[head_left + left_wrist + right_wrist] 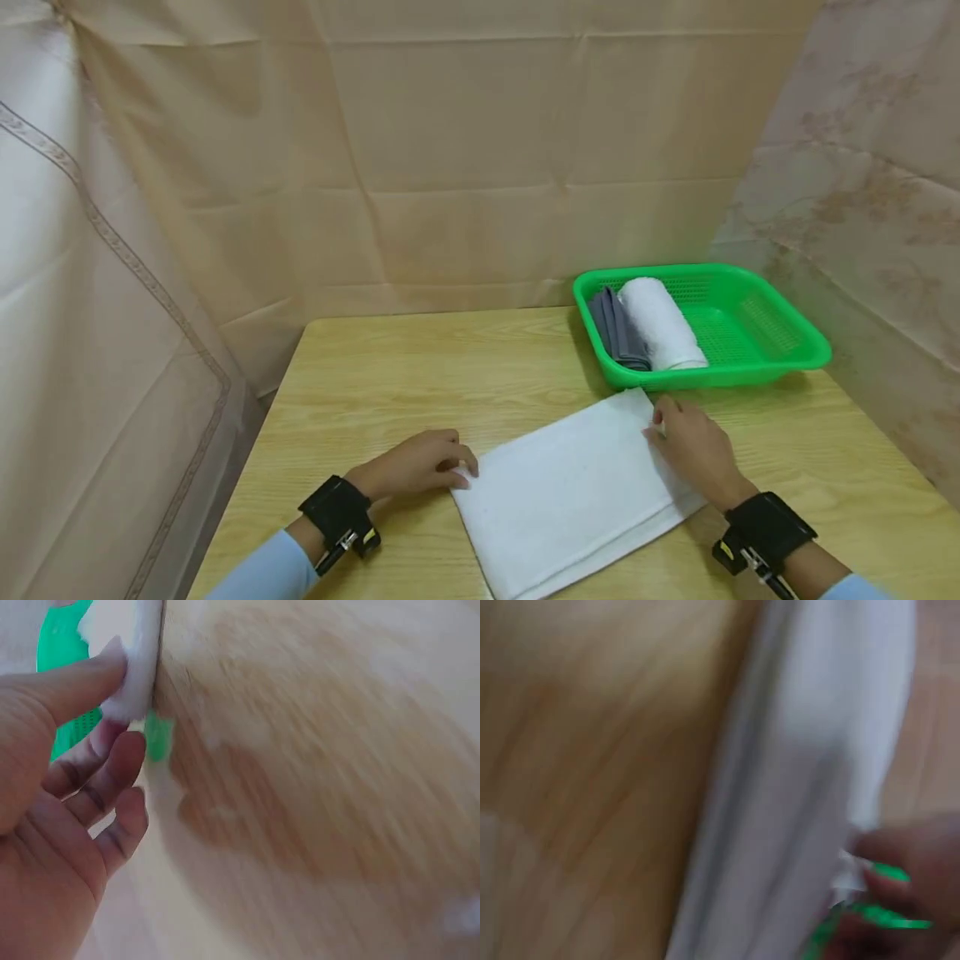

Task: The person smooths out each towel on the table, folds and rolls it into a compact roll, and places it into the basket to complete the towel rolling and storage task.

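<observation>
A white folded towel point(562, 492) lies at a slant on the wooden table, its layered edge toward the person. At its far left corner my left hand point(420, 462) pinches the cloth. The left wrist view has the thumb of that hand point(56, 742) on top of the thick white edge point(141, 667) and the fingers curled beneath. My right hand point(693, 446) pinches the towel's right side near the far right corner. In the blurred right wrist view, the towel's layers point(780, 795) hang along a long edge, and the right hand's fingers point(892, 885) meet it.
Behind the towel, at the table's back right, stands a green plastic basket point(780, 350). A rolled white towel point(660, 321) and a folded grey cloth point(618, 329) lie in its left part. Cloth curtains point(450, 167) enclose the wooden table point(405, 367).
</observation>
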Tool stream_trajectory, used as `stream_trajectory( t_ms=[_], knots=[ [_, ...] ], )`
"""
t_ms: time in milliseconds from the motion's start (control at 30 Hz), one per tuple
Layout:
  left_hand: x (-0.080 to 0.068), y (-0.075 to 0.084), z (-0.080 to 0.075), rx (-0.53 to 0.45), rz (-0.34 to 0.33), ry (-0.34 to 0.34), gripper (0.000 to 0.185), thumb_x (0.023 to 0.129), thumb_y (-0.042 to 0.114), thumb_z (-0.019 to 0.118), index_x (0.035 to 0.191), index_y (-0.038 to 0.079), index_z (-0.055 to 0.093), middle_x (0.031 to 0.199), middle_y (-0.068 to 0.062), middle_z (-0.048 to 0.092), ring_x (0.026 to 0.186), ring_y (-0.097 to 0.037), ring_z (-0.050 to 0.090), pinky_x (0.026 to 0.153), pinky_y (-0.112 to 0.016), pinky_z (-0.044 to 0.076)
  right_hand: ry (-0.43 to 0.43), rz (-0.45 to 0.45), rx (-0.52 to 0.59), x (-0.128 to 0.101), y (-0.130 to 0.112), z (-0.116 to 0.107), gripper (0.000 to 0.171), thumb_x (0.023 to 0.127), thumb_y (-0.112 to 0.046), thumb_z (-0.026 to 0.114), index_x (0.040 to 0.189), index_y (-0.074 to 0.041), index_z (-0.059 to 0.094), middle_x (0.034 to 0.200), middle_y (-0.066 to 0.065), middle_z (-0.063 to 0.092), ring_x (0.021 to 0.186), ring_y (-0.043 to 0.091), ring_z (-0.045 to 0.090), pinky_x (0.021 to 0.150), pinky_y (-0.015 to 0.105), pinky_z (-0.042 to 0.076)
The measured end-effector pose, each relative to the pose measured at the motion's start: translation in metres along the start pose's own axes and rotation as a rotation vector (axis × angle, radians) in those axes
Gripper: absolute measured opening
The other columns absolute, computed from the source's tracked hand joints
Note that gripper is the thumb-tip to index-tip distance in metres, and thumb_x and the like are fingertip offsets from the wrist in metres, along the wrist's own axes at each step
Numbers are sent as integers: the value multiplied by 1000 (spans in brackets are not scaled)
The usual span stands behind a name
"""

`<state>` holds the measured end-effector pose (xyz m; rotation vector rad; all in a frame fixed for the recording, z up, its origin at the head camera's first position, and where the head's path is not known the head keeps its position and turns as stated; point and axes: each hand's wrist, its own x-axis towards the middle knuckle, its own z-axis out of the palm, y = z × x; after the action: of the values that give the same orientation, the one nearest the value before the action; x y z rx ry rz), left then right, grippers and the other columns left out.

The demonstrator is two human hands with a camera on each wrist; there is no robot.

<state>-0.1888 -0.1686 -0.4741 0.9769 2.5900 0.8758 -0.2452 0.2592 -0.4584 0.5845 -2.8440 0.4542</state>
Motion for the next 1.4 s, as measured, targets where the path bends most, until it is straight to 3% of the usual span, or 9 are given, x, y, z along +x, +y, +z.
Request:
stream_trajectory(
  t_ms=[100, 233, 400, 600, 833, 1000, 1167, 1300, 1400],
  knots=[
    [-13, 11, 1, 145, 65, 7, 18, 86, 41, 80, 98, 28, 80, 91, 13, 46, 83, -4, 41, 72, -18, 41, -127, -64, -31, -2, -29, 2, 32, 91, -28, 79, 93, 0, 63, 79, 8, 53, 66, 21, 53, 57, 40, 48],
    [-20, 33, 7, 350, 216, 11, 28, 73, 56, 82, 83, 31, 75, 106, 12, 50, 101, -8, 40, 87, -24, 38, -227, -220, -36, 12, -65, 8, 49, 93, -33, 77, 115, 9, 66, 100, 19, 59, 90, 31, 58, 80, 46, 52],
    [-7, 62, 26, 421, 355, -83, 37, 87, 62, 68, 100, 28, 68, 119, 11, 54, 113, -7, 44, 95, -23, 37, -214, -482, -49, 58, -95, 31, 48, 98, -22, 71, 131, 11, 59, 129, 33, 58, 121, 48, 55, 101, 57, 46],
    [5, 76, 45, 574, 321, 20, 34, 100, 53, 62, 114, 23, 66, 119, 6, 57, 109, -10, 49, 89, -22, 43, -166, -585, -150, 99, -123, 51, 44, 97, -22, 74, 135, -4, 62, 138, 22, 57, 127, 41, 54, 97, 55, 49],
    [-14, 65, 37, 597, 228, 132, 18, 94, 31, 77, 106, 21, 68, 112, 6, 60, 103, -11, 52, 93, -24, 45, -227, -729, 87, 45, -125, 19, 18, 94, -27, 77, 103, -18, 64, 96, -5, 49, 79, 9, 48, 66, 23, 47],
    [-27, 60, 36, 539, 236, 165, 23, 95, 41, 74, 102, 20, 68, 107, 7, 57, 98, -10, 49, 86, -24, 45, -332, -826, 85, -13, -110, 6, 29, 96, -49, 70, 106, -24, 62, 97, -13, 42, 80, 2, 41, 68, 18, 41],
    [-33, 59, 37, 510, 265, 99, 38, 98, 54, 66, 112, 19, 65, 109, 8, 54, 97, -8, 47, 86, -21, 43, -222, -889, 15, -41, -106, 13, 21, 96, -32, 74, 111, -21, 65, 101, -12, 50, 87, 3, 45, 76, 19, 45],
    [-34, 59, 37, 491, 254, 98, 19, 101, 31, 68, 115, 18, 66, 107, 8, 60, 95, -5, 51, 83, -17, 45, -168, -841, 65, -45, -100, 17, 20, 91, -12, 77, 109, -17, 69, 102, -11, 57, 90, 2, 53, 78, 18, 48],
    [-33, 59, 36, 388, 206, 133, 19, 102, 17, 64, 120, 15, 64, 103, 8, 63, 88, -1, 54, 79, -13, 46, -275, -668, 252, -40, -95, 16, 19, 93, -6, 73, 109, -15, 69, 98, -12, 62, 86, 0, 56, 73, 19, 50]
  ],
)
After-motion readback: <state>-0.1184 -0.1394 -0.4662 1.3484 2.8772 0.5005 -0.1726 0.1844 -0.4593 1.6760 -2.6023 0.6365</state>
